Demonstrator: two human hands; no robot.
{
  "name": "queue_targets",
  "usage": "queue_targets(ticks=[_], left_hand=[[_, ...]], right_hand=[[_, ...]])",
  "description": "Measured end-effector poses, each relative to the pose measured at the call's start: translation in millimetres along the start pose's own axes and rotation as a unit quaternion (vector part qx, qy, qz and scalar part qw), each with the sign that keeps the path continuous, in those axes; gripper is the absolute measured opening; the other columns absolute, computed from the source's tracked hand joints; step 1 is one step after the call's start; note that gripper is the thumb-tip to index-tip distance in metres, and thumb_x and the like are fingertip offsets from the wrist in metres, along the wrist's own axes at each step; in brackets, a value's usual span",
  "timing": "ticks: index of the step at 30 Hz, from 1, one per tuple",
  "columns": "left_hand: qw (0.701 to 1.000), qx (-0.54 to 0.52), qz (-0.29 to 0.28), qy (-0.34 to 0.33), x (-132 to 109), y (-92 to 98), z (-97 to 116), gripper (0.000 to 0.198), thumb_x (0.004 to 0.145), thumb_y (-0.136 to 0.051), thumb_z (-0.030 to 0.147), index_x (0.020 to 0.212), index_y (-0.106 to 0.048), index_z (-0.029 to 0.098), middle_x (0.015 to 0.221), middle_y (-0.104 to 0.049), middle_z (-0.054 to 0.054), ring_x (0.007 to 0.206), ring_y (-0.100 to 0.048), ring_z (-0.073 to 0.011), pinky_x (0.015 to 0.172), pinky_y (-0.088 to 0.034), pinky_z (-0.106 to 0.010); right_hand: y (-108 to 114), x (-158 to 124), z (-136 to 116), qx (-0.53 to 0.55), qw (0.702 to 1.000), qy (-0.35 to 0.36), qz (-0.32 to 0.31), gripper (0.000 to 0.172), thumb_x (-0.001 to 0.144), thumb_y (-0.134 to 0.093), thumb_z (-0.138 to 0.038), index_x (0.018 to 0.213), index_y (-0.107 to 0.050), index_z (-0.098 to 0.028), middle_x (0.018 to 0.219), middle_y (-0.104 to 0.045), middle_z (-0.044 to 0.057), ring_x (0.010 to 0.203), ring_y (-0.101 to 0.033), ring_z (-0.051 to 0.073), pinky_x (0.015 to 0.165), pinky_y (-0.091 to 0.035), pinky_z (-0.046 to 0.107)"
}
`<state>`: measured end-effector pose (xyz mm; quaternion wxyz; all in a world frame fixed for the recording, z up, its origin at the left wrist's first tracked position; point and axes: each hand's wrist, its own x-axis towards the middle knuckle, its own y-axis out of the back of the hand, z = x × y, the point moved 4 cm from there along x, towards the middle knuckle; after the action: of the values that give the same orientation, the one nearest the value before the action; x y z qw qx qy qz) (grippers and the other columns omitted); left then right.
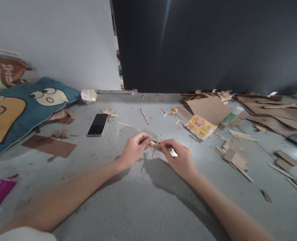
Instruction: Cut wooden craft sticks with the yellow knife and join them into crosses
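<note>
Pale wooden craft sticks crossed into a small star shape (156, 146) are between my two hands, a little above the grey table. My left hand (135, 149) pinches one end of the piece with thumb and fingers. From the other side, my right hand (180, 156) grips it in a closed pinch. Just behind the right fingers, a small yellow and white thing (172, 152) shows in part; its kind is hidden. A pink-and-white pencil-like stick (144, 116) lies beyond the hands.
At left are a phone (97, 125), brown cardboard (49, 146) and a blue cartoon cushion (50, 97). At right lie a yellow packet (200, 127), a glue stick (232, 115), many loose craft sticks (240, 159) and cardboard sheets (276, 112). A dark panel (209, 47) stands behind.
</note>
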<state>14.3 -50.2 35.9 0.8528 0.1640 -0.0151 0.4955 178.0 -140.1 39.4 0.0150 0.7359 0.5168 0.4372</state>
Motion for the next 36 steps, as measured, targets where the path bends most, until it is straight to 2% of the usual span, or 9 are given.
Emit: queue_targets(ticks=[4, 9, 16, 20, 25, 28, 30, 33, 36], left_hand=[[1.000, -0.007, 0.012, 0.008, -1.0, 0.4, -0.2, 0.032, 0.097, -0.061, 0.050, 0.092, -0.067, 0.019, 0.080, -0.073, -0.004, 0.070, -0.063, -0.0161, 0.068, -0.048, -0.028], [0.998, 0.051, 0.000, -0.047, -5.6, -1.3, 9.5, 0.025, 0.098, -0.060, 0.043, 0.090, -0.068, 0.021, 0.084, -0.074, -0.004, 0.081, -0.068, -0.0180, 0.079, -0.049, -0.030], [1.000, 0.011, 0.012, -0.007, -1.9, 0.0, -0.2, 0.036, 0.098, -0.059, 0.053, 0.095, -0.068, 0.019, 0.082, -0.073, -0.004, 0.072, -0.064, -0.0162, 0.069, -0.047, -0.028], [0.999, 0.006, 0.021, -0.028, -2.5, 0.1, -0.9, 0.033, 0.097, -0.061, 0.051, 0.096, -0.069, 0.019, 0.083, -0.073, -0.004, 0.079, -0.067, -0.0174, 0.072, -0.048, -0.027], [0.998, -0.002, 0.047, -0.040, -2.7, 1.5, -1.1, 0.031, 0.096, -0.064, 0.050, 0.094, -0.069, 0.019, 0.081, -0.071, -0.003, 0.075, -0.064, -0.0161, 0.070, -0.047, -0.027], [0.997, -0.036, 0.061, -0.032, -1.5, 2.5, -2.3, 0.034, 0.093, -0.067, 0.052, 0.093, -0.070, 0.018, 0.075, -0.067, -0.002, 0.070, -0.062, -0.0148, 0.067, -0.048, -0.026], [0.996, -0.061, 0.063, -0.024, -1.1, 2.4, -2.3, 0.036, 0.092, -0.068, 0.054, 0.093, -0.070, 0.018, 0.074, -0.067, -0.002, 0.069, -0.061, -0.0145, 0.066, -0.048, -0.026], [0.994, -0.085, 0.061, -0.015, -1.0, 1.4, -1.5, 0.038, 0.089, -0.072, 0.056, 0.093, -0.070, 0.017, 0.076, -0.069, -0.003, 0.069, -0.062, -0.0146, 0.067, -0.050, -0.027], [0.995, -0.093, 0.043, -0.006, -0.4, -0.3, -1.7, 0.039, 0.088, -0.073, 0.055, 0.098, -0.070, 0.018, 0.078, -0.071, -0.003, 0.070, -0.063, -0.0151, 0.068, -0.050, -0.028]], right_hand=[[0.3, 0.0, 1.4, 0.006, 1.000, -0.007, -0.002, 0.010, 0.102, -0.059, -0.028, 0.097, -0.067, -0.023, 0.085, -0.079, 0.004, 0.073, -0.077, 0.015, 0.065, -0.058, 0.023], [-0.6, -1.1, 1.2, 0.009, 1.000, -0.005, -0.011, 0.009, 0.101, -0.060, -0.027, 0.096, -0.067, -0.023, 0.086, -0.080, 0.004, 0.073, -0.077, 0.015, 0.062, -0.057, 0.021], [-0.2, -0.4, 1.5, 0.020, 0.999, -0.025, -0.009, 0.013, 0.102, -0.058, -0.030, 0.095, -0.066, -0.024, 0.086, -0.080, 0.005, 0.076, -0.079, 0.017, 0.064, -0.059, 0.022], [0.3, -1.3, 1.1, 0.020, 0.999, -0.024, -0.005, 0.009, 0.101, -0.060, -0.027, 0.096, -0.067, -0.024, 0.087, -0.080, 0.004, 0.077, -0.078, 0.016, 0.064, -0.058, 0.023], [4.0, 0.8, 0.7, -0.013, 1.000, 0.013, 0.013, 0.006, 0.102, -0.060, -0.026, 0.102, -0.066, -0.025, 0.086, -0.074, 0.003, 0.075, -0.072, 0.016, 0.068, -0.058, 0.027], [9.8, 5.3, 2.0, -0.059, 0.996, 0.054, 0.049, 0.013, 0.101, -0.063, -0.027, 0.113, -0.067, -0.024, 0.097, -0.073, 0.008, 0.088, -0.069, 0.022, 0.079, -0.059, 0.036], [11.6, 8.2, 3.3, -0.081, 0.992, 0.081, 0.048, 0.018, 0.100, -0.066, -0.028, 0.118, -0.069, -0.025, 0.104, -0.074, 0.010, 0.096, -0.068, 0.025, 0.084, -0.058, 0.041], [10.7, 10.0, 4.5, -0.072, 0.991, 0.110, 0.020, 0.018, 0.101, -0.064, -0.023, 0.117, -0.072, -0.026, 0.100, -0.077, 0.008, 0.091, -0.068, 0.024, 0.082, -0.058, 0.040], [10.6, 9.2, 4.9, -0.052, 0.991, 0.119, 0.021, 0.018, 0.103, -0.061, -0.019, 0.113, -0.074, -0.027, 0.095, -0.079, 0.006, 0.084, -0.068, 0.022, 0.077, -0.059, 0.038]])
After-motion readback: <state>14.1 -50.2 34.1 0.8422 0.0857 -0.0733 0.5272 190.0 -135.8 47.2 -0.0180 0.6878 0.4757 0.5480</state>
